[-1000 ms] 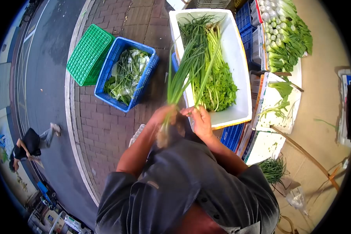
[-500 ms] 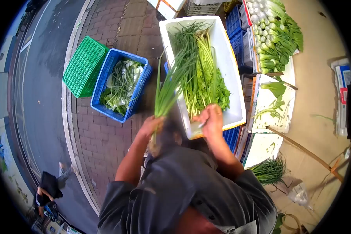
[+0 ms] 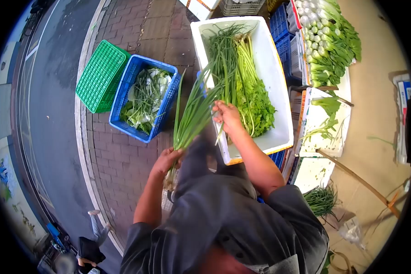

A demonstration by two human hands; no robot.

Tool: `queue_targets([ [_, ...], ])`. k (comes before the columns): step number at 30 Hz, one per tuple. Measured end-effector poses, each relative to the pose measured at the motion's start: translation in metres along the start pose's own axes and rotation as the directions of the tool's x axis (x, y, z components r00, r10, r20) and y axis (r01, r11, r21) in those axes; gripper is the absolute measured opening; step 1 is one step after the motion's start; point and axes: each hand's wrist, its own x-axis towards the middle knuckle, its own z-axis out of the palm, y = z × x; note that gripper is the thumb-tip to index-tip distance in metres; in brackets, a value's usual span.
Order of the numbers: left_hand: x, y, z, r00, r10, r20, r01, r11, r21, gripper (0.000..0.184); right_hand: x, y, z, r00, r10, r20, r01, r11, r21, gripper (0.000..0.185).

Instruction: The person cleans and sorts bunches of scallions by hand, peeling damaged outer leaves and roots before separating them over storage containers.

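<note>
A bunch of green onions is held at its white lower end by my left hand, its roots hanging below the fist. The long green leaves fan up and to the right. My right hand is closed with fingers pinched at the right side of these leaves; what lies between the fingertips is too small to make out. Beneath it is a white foam box. In the box lie more green onions on the left and a bundle of leafy celery beside them.
Left of me, a blue basket holds leaf scraps and stands against an upturned green basket. On the right are bok choy, stacked blue crates and a wooden stick. A person walks on the road.
My right hand has moved up and left from the box's near end to the onion leaves. My left hand has shifted slightly down and left with the bunch. The passer-by has moved.
</note>
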Motion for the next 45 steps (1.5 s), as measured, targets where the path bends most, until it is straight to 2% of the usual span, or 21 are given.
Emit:
queue_targets([
  [2, -0.001, 0.006, 0.002, 1.000, -0.004, -0.027, 0.004, 1.000, 0.031, 0.025, 0.005, 0.009, 0.011, 0.999, 0.030, 0.024, -0.027, 0.994, -0.107, 0.021],
  [5, 0.000, 0.002, -0.006, 0.999, 0.005, -0.033, -0.004, 0.999, 0.039, 0.027, 0.010, 0.018, 0.016, 0.989, 0.089, -0.116, -0.118, 0.954, -0.277, 0.024],
  [10, 0.000, 0.003, -0.003, 0.999, -0.007, -0.045, 0.008, 1.000, 0.020, 0.028, 0.021, 0.020, 0.016, 0.989, 0.132, -0.061, -0.145, 0.913, -0.381, 0.030],
  [12, 0.002, 0.005, -0.008, 0.999, -0.029, -0.046, 0.032, 0.997, 0.077, 0.030, 0.026, 0.019, 0.024, 0.987, 0.157, -0.042, -0.160, 0.891, -0.425, 0.030],
  [15, 0.005, 0.004, -0.016, 1.000, -0.023, -0.016, 0.024, 0.997, 0.073, 0.031, 0.021, 0.017, 0.033, 0.986, 0.146, -0.085, -0.166, 0.933, -0.321, 0.029],
  [16, 0.006, 0.005, -0.017, 1.000, -0.011, 0.001, 0.011, 0.998, 0.056, 0.031, 0.018, 0.021, 0.029, 0.995, 0.096, -0.007, -0.095, 0.974, -0.205, 0.024],
  [19, 0.006, 0.008, -0.015, 1.000, 0.011, 0.002, -0.011, 0.997, 0.072, 0.030, -0.002, 0.018, 0.036, 0.996, -0.043, -0.079, 0.029, 0.984, -0.178, 0.016],
  [20, 0.007, 0.006, -0.015, 1.000, 0.016, -0.011, -0.015, 0.997, 0.074, 0.030, -0.008, 0.015, 0.035, 0.995, -0.084, -0.056, 0.071, 0.977, -0.199, 0.013],
  [24, 0.010, 0.006, -0.013, 0.999, 0.031, -0.031, -0.029, 0.997, 0.065, 0.027, -0.030, 0.000, 0.038, 0.998, -0.063, 0.023, 0.062, 0.997, 0.041, 0.007],
  [27, 0.004, 0.012, -0.011, 0.997, 0.026, -0.071, -0.022, 0.998, 0.060, 0.025, -0.026, -0.011, 0.027, 1.000, -0.013, -0.006, 0.013, 1.000, -0.014, 0.007],
  [28, 0.000, 0.014, -0.013, 0.995, 0.025, -0.094, -0.019, 0.998, 0.063, 0.025, -0.028, -0.025, 0.026, 0.995, -0.041, -0.086, 0.044, 0.998, 0.041, 0.009],
  [31, -0.015, 0.019, -0.024, 0.996, 0.011, -0.089, 0.007, 0.979, 0.204, 0.024, -0.009, -0.051, -0.001, 0.977, -0.149, -0.153, 0.156, 0.987, 0.033, 0.009],
  [35, -0.028, 0.019, -0.031, 0.996, 0.034, -0.079, -0.022, 0.988, 0.152, 0.023, -0.008, -0.059, -0.018, 0.985, -0.125, -0.120, 0.130, 0.991, 0.031, 0.010],
  [36, -0.032, 0.017, -0.034, 0.996, 0.056, -0.068, -0.042, 0.982, 0.186, 0.023, -0.009, -0.058, -0.019, 0.989, -0.092, -0.120, 0.102, 0.991, 0.085, 0.010],
  [41, -0.045, 0.019, -0.045, 0.997, 0.034, -0.076, -0.012, 0.962, 0.272, 0.021, -0.005, -0.017, 0.011, 0.997, 0.055, -0.062, -0.050, 0.995, 0.092, 0.015],
  [43, -0.052, 0.027, -0.038, 0.996, 0.051, -0.072, -0.027, 0.953, 0.300, 0.021, 0.007, -0.009, 0.028, 0.989, 0.113, -0.090, -0.105, 0.990, 0.094, 0.019],
  [45, -0.057, 0.029, -0.034, 0.993, 0.103, -0.057, -0.075, 0.926, 0.371, 0.022, 0.023, -0.006, 0.043, 0.983, 0.139, -0.121, -0.142, 0.990, -0.018, 0.022],
])
